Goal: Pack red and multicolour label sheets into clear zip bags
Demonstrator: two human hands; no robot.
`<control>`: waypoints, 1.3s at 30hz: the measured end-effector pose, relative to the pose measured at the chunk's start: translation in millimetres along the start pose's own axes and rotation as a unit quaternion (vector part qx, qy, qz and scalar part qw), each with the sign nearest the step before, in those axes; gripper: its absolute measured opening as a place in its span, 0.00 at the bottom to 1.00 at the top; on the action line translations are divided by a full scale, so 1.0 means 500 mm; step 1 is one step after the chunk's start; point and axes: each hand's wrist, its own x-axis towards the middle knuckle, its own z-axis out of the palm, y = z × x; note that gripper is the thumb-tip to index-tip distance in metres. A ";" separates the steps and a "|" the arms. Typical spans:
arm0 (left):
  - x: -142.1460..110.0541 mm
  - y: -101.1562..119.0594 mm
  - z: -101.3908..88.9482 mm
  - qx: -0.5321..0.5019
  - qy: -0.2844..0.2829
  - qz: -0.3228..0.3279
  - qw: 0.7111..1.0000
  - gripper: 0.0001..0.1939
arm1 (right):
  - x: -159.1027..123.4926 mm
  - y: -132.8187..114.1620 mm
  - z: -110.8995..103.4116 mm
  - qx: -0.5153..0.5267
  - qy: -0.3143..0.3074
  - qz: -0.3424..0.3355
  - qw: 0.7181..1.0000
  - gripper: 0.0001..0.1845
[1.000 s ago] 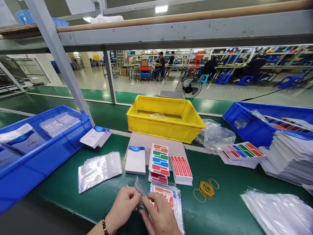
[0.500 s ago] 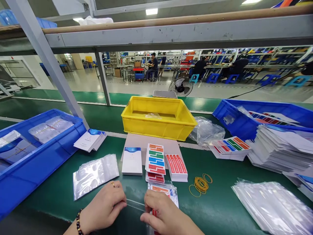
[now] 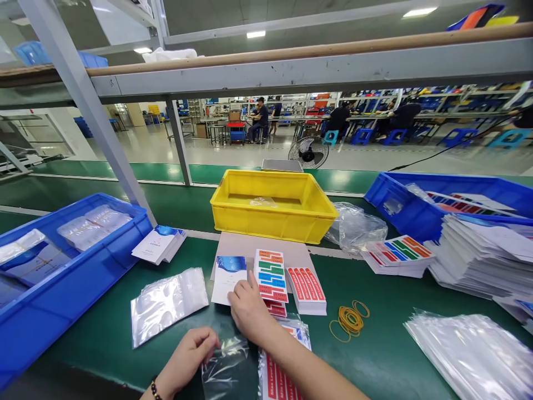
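Note:
My left hand is closed on the top edge of a clear plastic bag, which hangs flat over the front of the table. My right hand reaches across and grips the right lower edge of a white booklet with a blue top. Just right of it lies a stack of coloured label sheets, and beyond that a stack of red label sheets. Under my right forearm is a filled clear bag with red labels, partly hidden. A pile of clear bags lies left of the booklet.
A yellow bin stands behind the stacks. Blue bins stand at the left and right. Rubber bands, larger clear bags and a tall paper stack lie to the right. A sloping metal post rises at left.
Both hands were together at the plastic bag, then spread its edge apart. My right hand has let go of the bag and moved up to the booklet. My left hand still holds the bag.

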 end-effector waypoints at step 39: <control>0.025 0.024 0.095 -0.401 -0.001 -0.275 0.874 0.18 | -0.169 0.222 -0.084 -0.029 0.009 0.313 0.949 0.14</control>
